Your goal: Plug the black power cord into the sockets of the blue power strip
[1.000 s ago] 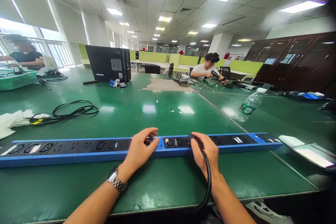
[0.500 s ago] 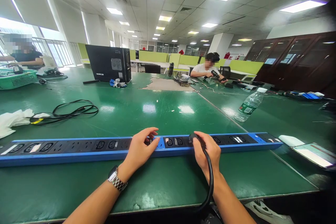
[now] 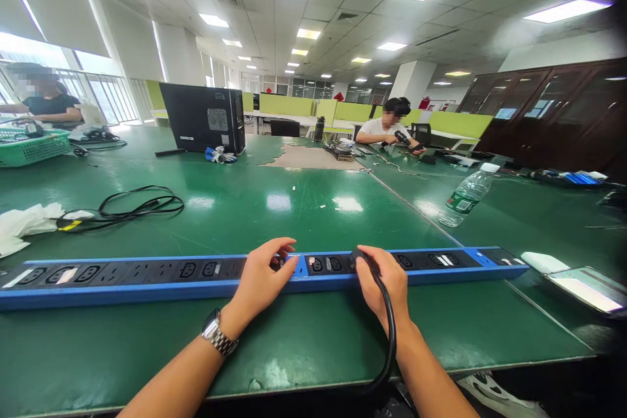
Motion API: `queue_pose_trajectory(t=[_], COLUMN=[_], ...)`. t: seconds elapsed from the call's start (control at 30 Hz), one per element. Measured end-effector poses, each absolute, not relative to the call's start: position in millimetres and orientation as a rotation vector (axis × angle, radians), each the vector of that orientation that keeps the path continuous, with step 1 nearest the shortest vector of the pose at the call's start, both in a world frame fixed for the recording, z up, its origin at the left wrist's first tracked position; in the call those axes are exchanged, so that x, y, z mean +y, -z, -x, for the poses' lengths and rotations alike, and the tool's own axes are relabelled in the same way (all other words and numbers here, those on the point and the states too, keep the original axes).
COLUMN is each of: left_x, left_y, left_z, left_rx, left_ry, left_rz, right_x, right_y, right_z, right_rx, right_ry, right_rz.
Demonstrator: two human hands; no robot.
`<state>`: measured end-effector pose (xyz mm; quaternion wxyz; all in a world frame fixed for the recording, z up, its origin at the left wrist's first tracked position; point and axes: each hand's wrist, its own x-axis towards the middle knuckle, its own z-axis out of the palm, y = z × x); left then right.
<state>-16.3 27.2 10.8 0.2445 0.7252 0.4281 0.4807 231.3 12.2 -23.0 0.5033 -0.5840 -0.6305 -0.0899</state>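
A long blue power strip [image 3: 196, 290] with black socket panels lies across the green table in front of me. My right hand [image 3: 385, 281] is closed around a black plug [image 3: 359, 256], held at the strip's sockets right of the middle; whether its pins are inside is hidden. From the plug, a thick black cable [image 3: 390, 333] loops down past the table's front edge. My left hand [image 3: 267, 274], with a metal-band watch [image 3: 219, 332] on the wrist, rests over the middle of the strip. Its fingers are loosely curved, thumb apart, and partly hide the sockets beneath.
A clear bottle [image 3: 467, 196] leans at the right, beyond the strip. Near its right end lies a flat device with a bright screen [image 3: 590, 287]. Coiled black cable [image 3: 142, 206] and white plastic [image 3: 24, 228] lie left. Behind stands a black computer case [image 3: 200, 119]. Two people sit farther off.
My right hand and the plug have shifted very slightly to the left along the strip, and the cable with them. My left hand stays in place.
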Motion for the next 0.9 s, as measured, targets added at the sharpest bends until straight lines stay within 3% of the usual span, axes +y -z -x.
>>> queue_pose_trajectory(t=[0.5, 0.9], left_x=[28, 28], left_y=[-9, -8], left_z=[15, 16], left_rx=[1.183, 1.187], left_ry=[-1.290, -1.296], left_rz=[-2.013, -2.026], right_x=[6, 3], right_y=[19, 36], right_z=[-237, -236], right_rx=[-1.744, -1.620], right_ry=[0.117, 0.358], right_rz=[1.364, 1.643])
